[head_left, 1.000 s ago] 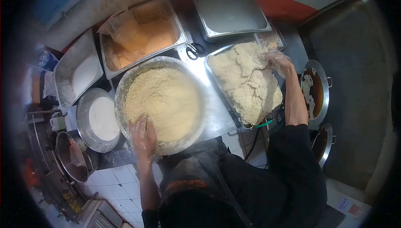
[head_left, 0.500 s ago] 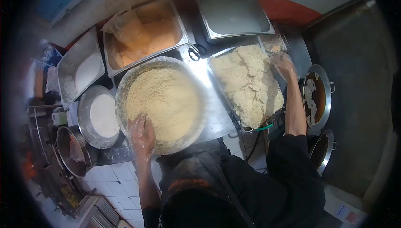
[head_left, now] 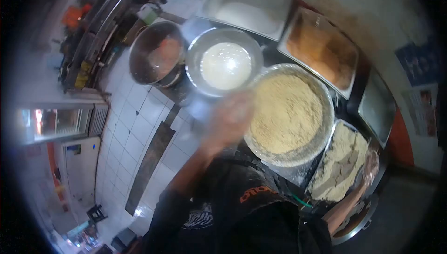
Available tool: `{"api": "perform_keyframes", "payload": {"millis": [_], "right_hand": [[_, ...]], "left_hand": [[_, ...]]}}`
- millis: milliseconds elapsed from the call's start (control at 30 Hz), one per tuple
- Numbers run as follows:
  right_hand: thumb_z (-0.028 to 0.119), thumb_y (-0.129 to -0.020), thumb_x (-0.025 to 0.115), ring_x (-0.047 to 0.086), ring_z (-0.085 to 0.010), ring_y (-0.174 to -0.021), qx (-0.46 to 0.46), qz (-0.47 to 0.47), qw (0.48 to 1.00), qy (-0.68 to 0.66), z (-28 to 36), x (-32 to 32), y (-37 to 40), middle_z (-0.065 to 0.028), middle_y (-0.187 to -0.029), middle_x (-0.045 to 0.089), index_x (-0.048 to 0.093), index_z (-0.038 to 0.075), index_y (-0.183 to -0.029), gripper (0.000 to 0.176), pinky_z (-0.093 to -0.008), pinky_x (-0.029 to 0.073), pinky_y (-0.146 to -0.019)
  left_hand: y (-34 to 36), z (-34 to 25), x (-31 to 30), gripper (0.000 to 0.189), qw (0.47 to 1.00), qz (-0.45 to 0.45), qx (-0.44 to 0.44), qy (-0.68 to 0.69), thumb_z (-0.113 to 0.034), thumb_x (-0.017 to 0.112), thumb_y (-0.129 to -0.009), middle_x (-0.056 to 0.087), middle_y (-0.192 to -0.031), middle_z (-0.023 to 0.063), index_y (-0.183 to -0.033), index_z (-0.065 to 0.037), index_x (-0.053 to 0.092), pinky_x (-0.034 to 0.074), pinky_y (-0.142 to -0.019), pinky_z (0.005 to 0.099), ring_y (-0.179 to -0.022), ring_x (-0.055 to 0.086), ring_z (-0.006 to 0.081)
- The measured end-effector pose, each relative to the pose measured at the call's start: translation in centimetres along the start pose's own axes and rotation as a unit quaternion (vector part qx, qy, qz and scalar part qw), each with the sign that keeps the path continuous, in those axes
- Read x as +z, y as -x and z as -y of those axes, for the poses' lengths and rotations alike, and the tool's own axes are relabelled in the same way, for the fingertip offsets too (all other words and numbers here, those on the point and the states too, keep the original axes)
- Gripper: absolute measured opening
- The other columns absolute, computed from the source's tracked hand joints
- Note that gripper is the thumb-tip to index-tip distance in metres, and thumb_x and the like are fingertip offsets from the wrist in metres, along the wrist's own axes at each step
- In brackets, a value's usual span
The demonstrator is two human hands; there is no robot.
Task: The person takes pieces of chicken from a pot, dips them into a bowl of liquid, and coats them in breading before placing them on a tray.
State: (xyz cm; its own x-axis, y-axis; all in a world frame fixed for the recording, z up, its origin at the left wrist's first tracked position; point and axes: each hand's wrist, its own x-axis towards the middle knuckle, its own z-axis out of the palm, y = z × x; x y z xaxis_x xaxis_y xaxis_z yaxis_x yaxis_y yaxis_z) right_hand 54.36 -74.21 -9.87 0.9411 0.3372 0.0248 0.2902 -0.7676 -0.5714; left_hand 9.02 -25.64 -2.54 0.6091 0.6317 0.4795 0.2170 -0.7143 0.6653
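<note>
Swinging left since half a second ago, the head camera now takes in the tiled floor [head_left: 135, 114], and the gloved left hand [head_left: 230, 119] has lifted off the breadcrumbs [head_left: 288, 112]. It hangs, smeared by motion, over the near-left rim of the wide round bowl [head_left: 298, 161] that holds them; whether the fingers are curled or spread cannot be told. The right hand [head_left: 371, 164], also gloved, sits at the outer edge of the tray [head_left: 319, 164] heaped with crumb-coated pieces [head_left: 340, 161]. Its grip cannot be made out either. Tray and bowl stand just beside each other on the steel counter. Beyond the left hand a metal bowl [head_left: 195, 75] holds white batter [head_left: 226, 65], next to a steel pot [head_left: 156, 54]. Further back lie a pan of white flour [head_left: 247, 14], a pan of orange mix [head_left: 321, 49] and a bare steel pan [head_left: 375, 107].
</note>
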Motion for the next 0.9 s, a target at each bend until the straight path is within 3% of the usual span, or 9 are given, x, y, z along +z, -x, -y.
{"api": "perform_keyframes", "payload": {"millis": [100,133,200,300,400,467,567,700,900], "right_hand": [[0.016,-0.100,0.060,0.057,-0.0269,-0.126,0.045,-0.007,0.996,-0.078,11.0,2.2,3.2,-0.0165,-0.135,0.061,0.056,-0.002,-0.136,0.041,-0.0376,0.042,-0.110],[0.013,-0.099,0.061,0.055,-0.0244,-0.128,0.021,-0.012,0.991,-0.134,13.0,3.2,3.6,-0.0154,-0.137,0.060,0.054,-0.002,-0.138,0.042,-0.0362,0.041,-0.111],[0.013,-0.099,0.063,0.055,-0.0224,-0.129,0.010,-0.012,0.978,-0.206,18.3,5.2,5.0,-0.0149,-0.140,0.057,0.052,-0.002,-0.141,0.046,-0.0357,0.040,-0.113],[0.013,-0.099,0.063,0.055,-0.0226,-0.128,-0.013,0.040,0.978,-0.205,23.6,7.1,5.0,-0.0158,-0.141,0.057,0.052,-0.002,-0.141,0.046,-0.0354,0.042,-0.111],[0.015,-0.099,0.064,0.057,-0.0237,-0.126,-0.033,0.062,0.981,-0.183,28.2,8.8,5.0,-0.0169,-0.138,0.058,0.053,0.000,-0.141,0.046,-0.0367,0.044,-0.109],[0.016,-0.098,0.065,0.056,-0.0253,-0.126,-0.037,0.084,0.969,-0.230,29.2,10.1,4.9,-0.0179,-0.137,0.058,0.056,0.000,-0.139,0.045,-0.0377,0.042,-0.110],[0.014,-0.100,0.063,0.058,-0.0219,-0.125,-0.035,0.087,0.965,-0.244,32.3,11.6,5.7,-0.0151,-0.137,0.059,0.050,0.000,-0.144,0.048,-0.0345,0.043,-0.110],[0.013,-0.100,0.062,0.057,-0.0220,-0.126,-0.044,0.098,0.948,-0.300,35.0,13.8,7.1,-0.0156,-0.137,0.059,0.050,-0.001,-0.143,0.047,-0.0340,0.041,-0.110],[0.011,-0.100,0.062,0.055,-0.0228,-0.128,-0.036,0.127,0.963,-0.235,40.8,16.2,8.3,-0.0170,-0.137,0.059,0.050,-0.003,-0.142,0.047,-0.0352,0.040,-0.111]], "left_hand": [[-3.5,5.6,-7.8,0.026,0.968,-0.105,0.065,-0.219,-0.008,0.074,-0.084,0.070,-0.114,0.0170,-0.109,-0.002,0.071,0.055,-0.086,0.0407,-0.100,0.069,0.0316],[-5.2,8.0,-10.1,0.029,0.977,-0.183,0.006,-0.107,-0.016,0.069,-0.089,0.071,-0.112,0.0174,-0.114,-0.001,0.069,0.054,-0.085,0.0392,-0.098,0.070,0.0310],[-8.7,9.3,-15.7,0.031,0.957,-0.034,-0.284,-0.037,-0.022,0.064,-0.091,0.072,-0.107,0.0170,-0.112,0.001,0.069,0.053,-0.086,0.0359,-0.097,0.070,0.0280],[-9.8,17.1,-17.6,0.026,0.948,0.079,-0.292,-0.099,-0.016,0.061,-0.090,0.074,-0.093,0.0185,-0.104,0.001,0.072,0.053,-0.084,0.0355,-0.090,0.073,0.0256],[-9.6,22.8,-16.9,0.034,0.841,0.305,-0.343,-0.287,-0.020,0.067,-0.081,0.073,-0.098,0.0204,-0.107,0.000,0.073,0.054,-0.083,0.0364,-0.092,0.073,0.0272],[-7.8,28.6,-15.7,0.040,0.786,0.445,-0.243,-0.353,-0.030,0.068,-0.081,0.073,-0.102,0.0188,-0.109,-0.003,0.073,0.054,-0.083,0.0377,-0.093,0.072,0.0290],[-12.7,16.8,-16.0,0.038,0.768,0.344,-0.455,-0.291,-0.034,0.062,-0.086,0.073,-0.108,0.0159,-0.109,-0.006,0.074,0.053,-0.085,0.0400,-0.099,0.071,0.0288],[-9.8,20.8,-15.6,0.039,0.870,0.286,-0.308,-0.258,-0.033,0.055,-0.089,0.071,-0.117,0.0172,-0.110,-0.005,0.074,0.053,-0.088,0.0412,-0.108,0.069,0.0325],[-12.1,19.1,-16.7,0.032,0.818,0.321,-0.408,-0.250,-0.028,0.060,-0.091,0.068,-0.118,0.0232,-0.108,-0.006,0.074,0.050,-0.096,0.0396,-0.110,0.066,0.0346]]}}
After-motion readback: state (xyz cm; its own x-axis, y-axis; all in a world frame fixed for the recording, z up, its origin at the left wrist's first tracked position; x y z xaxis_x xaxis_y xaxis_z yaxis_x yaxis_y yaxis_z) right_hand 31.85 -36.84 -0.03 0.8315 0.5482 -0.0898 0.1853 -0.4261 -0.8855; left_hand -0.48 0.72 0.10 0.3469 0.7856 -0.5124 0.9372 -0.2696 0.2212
